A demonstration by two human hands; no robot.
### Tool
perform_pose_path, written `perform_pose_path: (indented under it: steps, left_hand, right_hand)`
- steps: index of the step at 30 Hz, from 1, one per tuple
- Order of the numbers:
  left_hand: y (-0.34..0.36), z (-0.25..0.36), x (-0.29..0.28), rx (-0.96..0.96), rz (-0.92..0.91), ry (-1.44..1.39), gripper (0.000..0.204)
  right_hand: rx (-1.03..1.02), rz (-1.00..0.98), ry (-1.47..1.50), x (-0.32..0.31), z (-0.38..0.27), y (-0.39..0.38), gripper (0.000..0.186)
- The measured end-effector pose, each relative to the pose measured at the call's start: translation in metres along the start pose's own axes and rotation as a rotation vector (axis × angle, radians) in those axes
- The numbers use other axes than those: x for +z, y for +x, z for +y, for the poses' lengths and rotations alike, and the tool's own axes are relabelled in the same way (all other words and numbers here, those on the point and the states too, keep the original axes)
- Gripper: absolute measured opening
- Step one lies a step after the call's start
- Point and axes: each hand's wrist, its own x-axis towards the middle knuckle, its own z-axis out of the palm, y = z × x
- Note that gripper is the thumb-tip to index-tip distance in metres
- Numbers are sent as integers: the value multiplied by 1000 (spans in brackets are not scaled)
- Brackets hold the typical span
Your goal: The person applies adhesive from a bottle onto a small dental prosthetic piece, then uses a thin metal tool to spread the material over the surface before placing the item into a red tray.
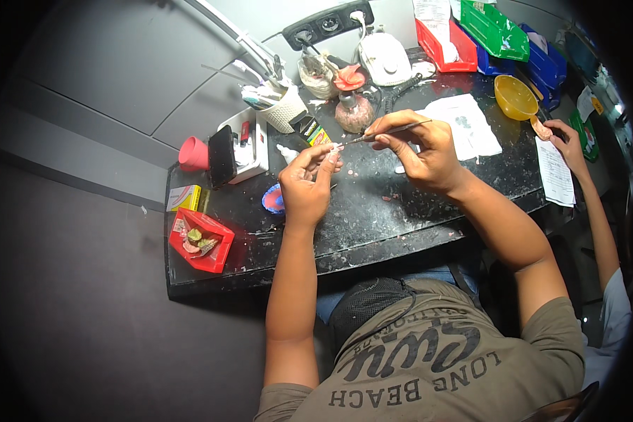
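The left hand (308, 186) pinches a small white piece (335, 148), seemingly steadying it at the tip of a thin tool (355, 141), which the right hand (429, 158) grips pen-style, likely for control. At eight o'clock, a red bin (214, 262) corrals loose pieces.

A small whitish piece (335, 148) is pinched in the fingertips of the left hand (307, 184), toward 12 o'clock from the centre of the view, its outline partly hidden. A thin, dark, rod-like hand tool (409, 126) is held pen-fashion in the right hand (429, 153), its rear end tilted toward 2 to 3 o'clock, its narrow tip directed at the piece; contact cannot be confirmed.
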Motion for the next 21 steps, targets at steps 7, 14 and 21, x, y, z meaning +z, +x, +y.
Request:
perform_pose_path:
  steps: [7, 14, 21]
  left_hand:
    - [1, 1, 0, -1, -10, -43, 17]
    - [6, -3, -7, -17, 43, -18, 16]
    - [6, -5, -6, -34, 52, -25, 16]
  right_hand:
    - [46, 49, 87, 1, 2, -1, 10]
    - [238, -54, -51, -7, 11, 3, 8]
    - [212, -187, -173, -1, 21, -2, 10]
